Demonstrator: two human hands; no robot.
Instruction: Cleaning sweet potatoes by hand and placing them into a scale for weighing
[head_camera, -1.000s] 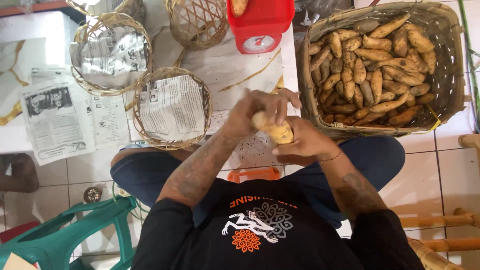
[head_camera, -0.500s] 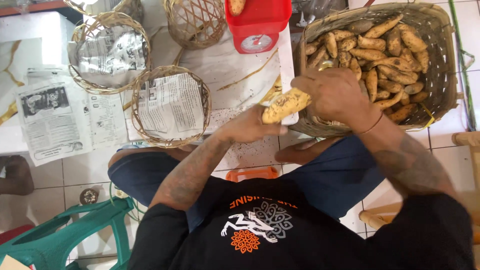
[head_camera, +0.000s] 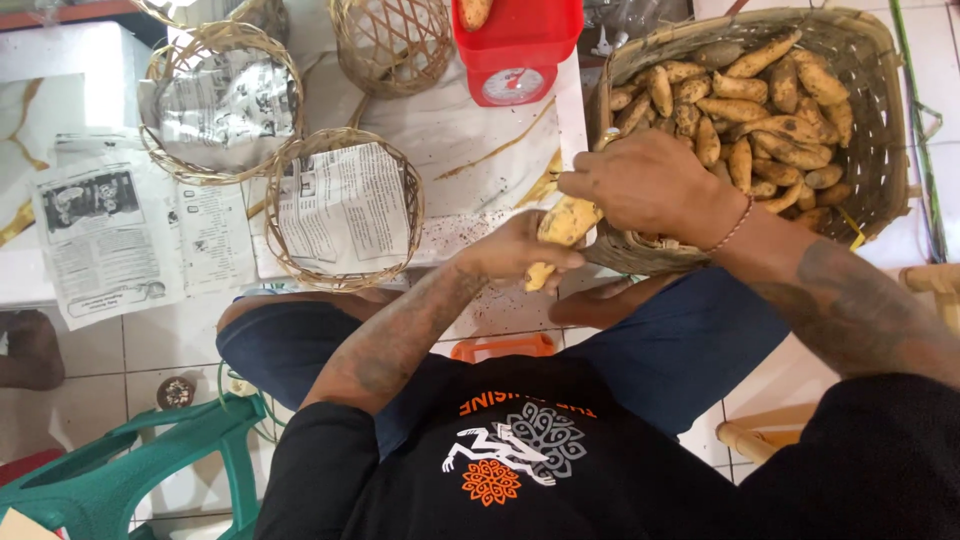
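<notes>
My left hand (head_camera: 515, 252) grips a yellow-brown sweet potato (head_camera: 562, 226) just in front of the table's edge. My right hand (head_camera: 645, 185) rests over the near rim of a large woven basket (head_camera: 880, 150), its fingers closed by the top end of the same sweet potato. The basket holds several more sweet potatoes (head_camera: 740, 110). Whether my right hand also holds something small is hidden.
Two small wicker baskets lined with newspaper (head_camera: 340, 210) (head_camera: 220, 100) and a third unlined one (head_camera: 392, 42) sit on the white table. A red kitchen scale (head_camera: 515, 50) carries one potato. A loose newspaper sheet (head_camera: 105, 235) lies left. A green plastic chair (head_camera: 130, 475) stands below left.
My right hand swung from my lap out over the big basket's rim. The sweet potato went with it, then came back lower as my left hand took hold of it.
</notes>
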